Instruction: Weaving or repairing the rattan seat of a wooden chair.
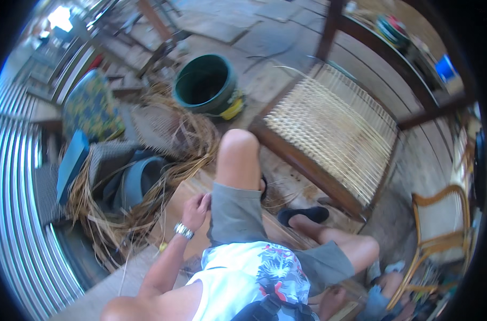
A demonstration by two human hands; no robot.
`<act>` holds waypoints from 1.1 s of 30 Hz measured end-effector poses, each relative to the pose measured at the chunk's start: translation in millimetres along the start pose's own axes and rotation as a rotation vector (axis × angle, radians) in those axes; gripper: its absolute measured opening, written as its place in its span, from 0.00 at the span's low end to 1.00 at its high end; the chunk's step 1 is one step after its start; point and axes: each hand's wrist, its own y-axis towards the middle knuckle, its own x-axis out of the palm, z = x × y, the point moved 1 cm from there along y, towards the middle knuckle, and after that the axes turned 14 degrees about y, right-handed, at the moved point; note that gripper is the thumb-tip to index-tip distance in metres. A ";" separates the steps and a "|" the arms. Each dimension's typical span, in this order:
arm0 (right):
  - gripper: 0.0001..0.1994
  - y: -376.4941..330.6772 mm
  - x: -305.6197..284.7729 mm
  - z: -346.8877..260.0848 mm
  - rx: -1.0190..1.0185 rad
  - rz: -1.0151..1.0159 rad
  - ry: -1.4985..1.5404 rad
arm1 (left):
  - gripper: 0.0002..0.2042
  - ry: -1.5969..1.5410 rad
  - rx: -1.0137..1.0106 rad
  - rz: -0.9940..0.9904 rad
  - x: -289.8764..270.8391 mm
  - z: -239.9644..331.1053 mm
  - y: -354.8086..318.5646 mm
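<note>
Woven seat (331, 115): ahead of the knees, right of the green bucket (229, 92); pale strands, dark wooden frame, open parallel strands at the far edge.
Left hand (195, 212): beside the thigh, fingers loosely curled; cannot tell if holding anything.
Right hand (333, 301): blurred; finger state unclear.
Floor (286, 35): grey slabs, brown strips (198, 131) heaped leftward.
Room: corrugated wall (13, 187) at left.

This looks like a workshop for woven furniture, perhaps in a shed. A dark wooden chair frame (302, 168) with a partly woven seat (329, 115) lies tipped in the middle. Loose tangled strips (201, 131) (plant fibre, by the look of them) heap up on the left, near a green bucket (227, 96). Corrugated sheeting (11, 198) lines the left side; a cane-framed chair (460, 195) stands at right.
</note>
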 end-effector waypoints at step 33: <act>0.20 127.3 168.8 -455.7 -1.094 0.099 0.059 | 0.15 0.607 -0.212 0.021 -55.4 -154.8 382.0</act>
